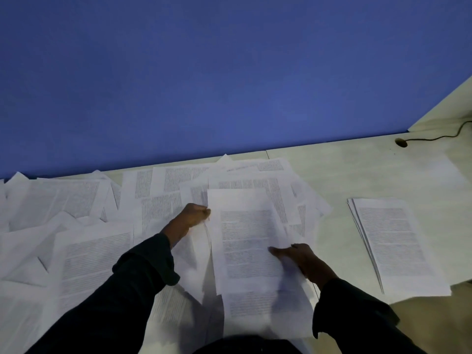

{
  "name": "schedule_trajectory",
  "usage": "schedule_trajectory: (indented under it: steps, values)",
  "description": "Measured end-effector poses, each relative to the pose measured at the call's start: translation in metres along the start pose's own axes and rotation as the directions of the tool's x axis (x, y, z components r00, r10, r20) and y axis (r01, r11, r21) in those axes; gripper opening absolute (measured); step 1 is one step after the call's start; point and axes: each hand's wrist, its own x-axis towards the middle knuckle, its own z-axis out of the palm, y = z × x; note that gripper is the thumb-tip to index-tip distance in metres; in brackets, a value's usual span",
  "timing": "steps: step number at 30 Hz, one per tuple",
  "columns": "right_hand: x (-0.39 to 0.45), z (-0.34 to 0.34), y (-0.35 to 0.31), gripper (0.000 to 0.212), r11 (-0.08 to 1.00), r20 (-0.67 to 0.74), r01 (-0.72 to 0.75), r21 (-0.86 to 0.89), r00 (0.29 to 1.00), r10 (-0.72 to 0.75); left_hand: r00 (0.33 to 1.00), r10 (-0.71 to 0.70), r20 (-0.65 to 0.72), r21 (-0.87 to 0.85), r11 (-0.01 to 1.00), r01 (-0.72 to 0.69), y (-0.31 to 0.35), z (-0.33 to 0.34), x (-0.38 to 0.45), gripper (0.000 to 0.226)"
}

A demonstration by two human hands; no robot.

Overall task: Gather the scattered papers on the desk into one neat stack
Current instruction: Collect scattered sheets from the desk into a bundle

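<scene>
Printed white papers (84, 254) lie scattered and overlapping across the left and middle of the pale desk (357, 169). A small bundle of sheets (245, 241) sits in front of me, slightly lifted. My left hand (195, 213) pinches its left edge near the top. My right hand (297, 256) grips its right edge lower down, thumb on top of the page. A fanned stack of papers (393, 246) rests on the desk to the right, apart from both hands.
A blue partition wall (229, 85) runs along the back of the desk. At the far right a cable (439, 137) leads into a round grommet hole (401, 142). The desk's front edge shows at the lower right.
</scene>
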Motion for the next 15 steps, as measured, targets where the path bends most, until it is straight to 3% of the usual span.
schedule_trajectory:
  steps: [1, 3, 7, 10, 12, 15]
  values:
    - [0.000, -0.003, 0.002, 0.056, 0.999, 0.033, -0.026, -0.029, 0.999, 0.027, 0.993, -0.026, -0.114, -0.083, 0.996, 0.016, -0.004, 0.001, 0.004, 0.014]
    - [-0.002, -0.007, -0.001, 0.066, 0.992, 0.100, -0.049, -0.116, 0.993, 0.061, 0.968, -0.051, -0.246, -0.176, 0.984, 0.007, -0.009, 0.003, 0.006, 0.023]
    - [-0.011, -0.011, -0.010, 0.051, 0.995, 0.175, -0.042, -0.096, 0.983, 0.058, 0.936, 0.083, -0.343, -0.016, 0.995, -0.094, -0.010, 0.011, -0.010, 0.040]
    - [-0.021, -0.007, -0.016, 0.056, 0.999, 0.189, -0.031, -0.026, 0.981, 0.035, 0.974, 0.153, -0.169, 0.045, 0.988, -0.148, -0.014, 0.014, -0.022, 0.013]
    - [-0.020, 0.002, -0.020, 0.043, 1.000, 0.069, 0.003, -0.011, 0.998, -0.002, 0.980, 0.196, -0.019, 0.117, 0.974, -0.193, -0.019, 0.014, -0.025, 0.018]
    - [-0.008, 0.012, -0.022, 0.047, 0.997, -0.066, 0.080, -0.007, 0.995, -0.080, 0.958, 0.250, 0.137, 0.138, 0.953, -0.269, -0.017, 0.012, -0.033, 0.023]
